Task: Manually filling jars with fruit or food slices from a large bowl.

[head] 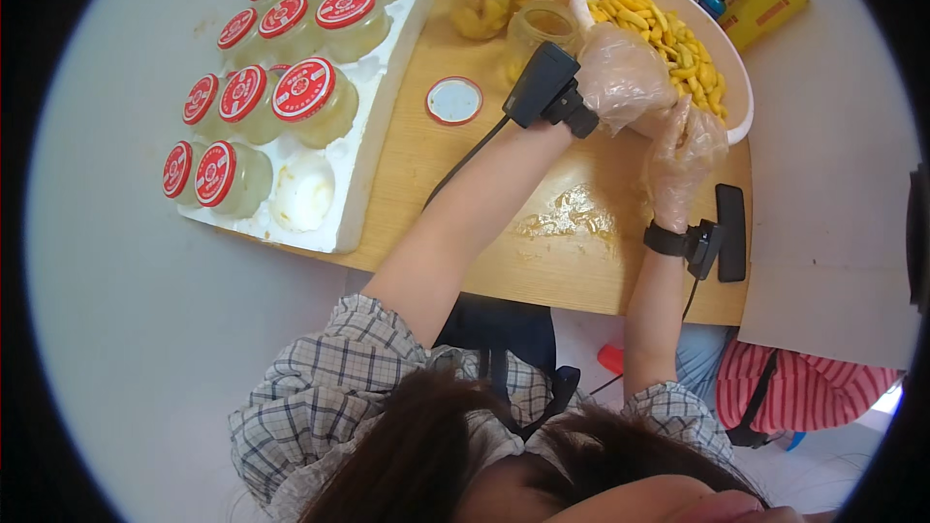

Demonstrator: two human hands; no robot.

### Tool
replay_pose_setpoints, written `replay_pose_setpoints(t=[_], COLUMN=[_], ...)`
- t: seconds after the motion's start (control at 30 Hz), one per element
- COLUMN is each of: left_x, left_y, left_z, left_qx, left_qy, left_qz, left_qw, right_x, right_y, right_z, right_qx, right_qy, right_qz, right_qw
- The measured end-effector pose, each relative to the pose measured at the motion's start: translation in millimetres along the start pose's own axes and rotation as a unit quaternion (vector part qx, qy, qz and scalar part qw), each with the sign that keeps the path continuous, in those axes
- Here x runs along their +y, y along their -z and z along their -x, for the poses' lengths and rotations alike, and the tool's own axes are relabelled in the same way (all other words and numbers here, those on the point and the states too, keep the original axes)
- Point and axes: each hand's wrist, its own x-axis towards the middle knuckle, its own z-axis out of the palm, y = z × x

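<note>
My left hand point(626, 78), in a clear plastic glove, is over the near rim of a pale plastic basin point(740, 112). Yellow finger-shaped food pieces point(679, 43) fill much of the basin. Close by on its left stands an uncovered glass jar point(543, 23), partly hidden behind my left wrist. My right hand point(686, 149), gloved the same way, is at the basin's near edge with its fingers bent upward. The crumpled plastic hides whether either hand holds anything. A red-rimmed jar lid point(454, 100) lies with its pale inside up on the wooden table point(407, 167).
On the left, a white foam tray point(374, 160) holds several red-lidded jars point(305, 91). Two lidded jars of yellow pieces point(479, 3) stand behind the uncovered one. A wet patch point(570, 214), a black phone-like slab point(730, 232) and a yellow box point(766, 3) are nearby.
</note>
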Motion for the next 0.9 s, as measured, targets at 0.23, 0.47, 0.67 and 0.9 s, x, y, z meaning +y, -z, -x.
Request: replay_pose_setpoints(t=[0.23, 0.47, 0.67, 0.9], left_x=[6, 4, -3, -15], left_y=[-6, -5, -15, -23], left_z=[5, 10, 9, 5], left_qx=[0.142, 0.215, 0.241, 0.223], left_qy=[0.084, 0.056, 0.088, 0.061], left_qz=[0.08, 0.09, 0.142, 0.144], left_qw=[0.983, 0.971, 0.956, 0.962], right_x=[1, 0, -5, -4], right_y=[1, 1, 0, 2], right_z=[2, 2, 0, -2], right_qx=[-0.031, -0.021, -0.012, -0.008], right_qy=[-0.05, -0.045, -0.041, -0.043], right_qz=[0.016, 0.011, 0.014, 0.008], right_qw=[0.998, 0.999, 0.999, 0.999])
